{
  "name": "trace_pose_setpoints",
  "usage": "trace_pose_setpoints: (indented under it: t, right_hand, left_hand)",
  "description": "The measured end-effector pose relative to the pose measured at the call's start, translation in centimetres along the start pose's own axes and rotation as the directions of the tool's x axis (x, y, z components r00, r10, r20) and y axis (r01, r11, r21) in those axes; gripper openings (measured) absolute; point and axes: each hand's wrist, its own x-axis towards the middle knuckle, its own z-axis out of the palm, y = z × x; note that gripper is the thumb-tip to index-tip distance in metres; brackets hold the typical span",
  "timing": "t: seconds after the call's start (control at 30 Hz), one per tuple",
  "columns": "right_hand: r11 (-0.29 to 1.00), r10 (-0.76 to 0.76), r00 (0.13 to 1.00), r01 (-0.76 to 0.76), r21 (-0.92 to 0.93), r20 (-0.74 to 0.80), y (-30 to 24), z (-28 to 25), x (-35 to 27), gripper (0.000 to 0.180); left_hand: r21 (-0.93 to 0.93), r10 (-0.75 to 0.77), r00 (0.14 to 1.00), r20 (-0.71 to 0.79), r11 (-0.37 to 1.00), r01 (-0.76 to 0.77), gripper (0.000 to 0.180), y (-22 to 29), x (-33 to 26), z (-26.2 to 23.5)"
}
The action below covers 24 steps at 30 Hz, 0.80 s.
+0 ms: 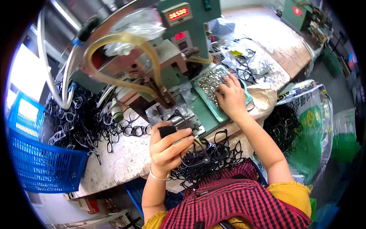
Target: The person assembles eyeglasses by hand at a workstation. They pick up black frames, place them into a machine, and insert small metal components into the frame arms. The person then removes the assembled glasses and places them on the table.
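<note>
My left hand (pixel 167 150) is closed in front of the machine, its fingers around a dark eyeglass frame (pixel 196 154) whose rim shows below the fingers. A black pad (pixel 167 131) covers part of the thumb side, and the hand hides much of the frame. Just beyond the fingertips is the machine's metal fixture (pixel 185 121). My right hand (pixel 232 97) reaches over a pale green tray (pixel 218 113), fingers bent and apart, fingertips touching a heap of small shiny metal parts (pixel 209 84). Whether a part is between those fingertips is too small to tell.
The green bench machine (pixel 211 24) with a yellowish hose (pixel 89 57) stands ahead. Black eyeglass frames (pixel 206 166) pile against my apron, with another heap (pixel 70 122) at left beside a blue basket (pixel 45 164). A plastic sack (pixel 316 126) of frames stands at right.
</note>
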Motion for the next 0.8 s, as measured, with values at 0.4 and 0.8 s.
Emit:
trace_pose_setpoints:
  t: [0.4,0.8]
  right_hand:
    - [0.853,0.189,0.961,-0.263,0.451,0.202,-1.7,-1.0,1.9,0.016]
    - [0.649,0.012,0.738,-0.519,0.556,0.674,-5.7,4.2,7.2,0.021]
  left_hand:
    - [0.004,-0.028,0.999,0.02,1.0,0.028,0.01,0.4,-0.6,0.5]
    - [0.084,-0.166,0.924,-0.346,0.975,0.207,0.045,0.2,-9.2,0.0]
